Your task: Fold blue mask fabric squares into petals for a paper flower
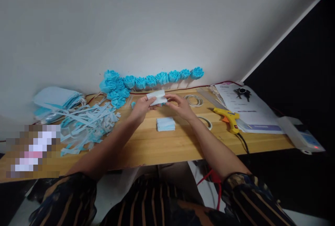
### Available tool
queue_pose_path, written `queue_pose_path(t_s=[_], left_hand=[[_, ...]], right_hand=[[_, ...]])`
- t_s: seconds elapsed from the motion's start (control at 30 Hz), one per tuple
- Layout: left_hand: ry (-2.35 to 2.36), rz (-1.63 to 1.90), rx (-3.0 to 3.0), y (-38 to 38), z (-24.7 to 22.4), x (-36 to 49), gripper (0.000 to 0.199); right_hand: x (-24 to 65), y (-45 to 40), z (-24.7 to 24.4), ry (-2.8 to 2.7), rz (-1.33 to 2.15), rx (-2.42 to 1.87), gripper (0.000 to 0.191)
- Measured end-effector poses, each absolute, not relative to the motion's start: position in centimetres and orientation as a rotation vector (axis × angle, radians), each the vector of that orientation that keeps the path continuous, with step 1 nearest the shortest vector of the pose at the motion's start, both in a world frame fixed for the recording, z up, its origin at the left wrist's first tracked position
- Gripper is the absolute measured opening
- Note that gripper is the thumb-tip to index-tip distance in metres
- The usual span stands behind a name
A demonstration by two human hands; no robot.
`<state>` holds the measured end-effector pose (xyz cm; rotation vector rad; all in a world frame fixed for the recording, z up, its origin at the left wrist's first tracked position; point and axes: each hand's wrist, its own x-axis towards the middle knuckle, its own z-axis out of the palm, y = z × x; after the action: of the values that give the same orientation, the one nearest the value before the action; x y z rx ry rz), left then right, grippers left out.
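Beyond the hands, along the wall, a row of blue fabric flowers [154,78] stands at the back of the wooden surface [162,145], clustering thicker toward the left. Left of the left hand [141,109] lies a loose heap of cut blue-and-white strips [87,123], and further left a stack of blue face masks [56,100]. Just below the hands, on the surface between the two forearms, sits a small pile of folded blue pieces [165,124]. Right of the right hand [180,106] are two coils of white cord [194,100], then a yellow glue gun [228,117] with its black cable running over the front edge, a printed paper sheet [243,109] with keys [242,92] on it, and a white device [300,136] at the right corner. A red wire [183,88] runs along the foot of the wall.

Both hands are raised a little above the surface, fingers closed in a pinch on a white folded piece [157,97], the left hand at its left end and the right hand at its right end. The piece looks flat, pale, roughly rectangular, slightly tilted.

The surface directly under and in front of the hands is bare wood up to the near edge; the strips crowd the left side, the glue gun and cords the right.
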<state>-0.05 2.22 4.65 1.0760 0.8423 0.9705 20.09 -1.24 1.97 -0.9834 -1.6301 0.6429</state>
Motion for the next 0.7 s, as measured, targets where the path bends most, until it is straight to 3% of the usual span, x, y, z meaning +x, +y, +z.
queue_pose_path(t_s=[0.23, 0.53, 0.7], left_hand=[[0.801, 0.915, 1.077, 2.4, 2.9, 0.8, 0.030], [0.828, 1.005, 1.098, 2.5, 1.0, 0.5, 0.039], [0.826, 1.028, 1.152, 2.3, 0.3, 0.3, 0.041]], right_hand=[[20.0, -0.9, 1.1, -1.503, 0.710, -1.068, 0.016], [19.2, -1.0, 0.0, -1.389, 0.851, -1.159, 0.026], [18.6, -1.1, -0.2, -1.378, 0.842, -1.169, 0.022]])
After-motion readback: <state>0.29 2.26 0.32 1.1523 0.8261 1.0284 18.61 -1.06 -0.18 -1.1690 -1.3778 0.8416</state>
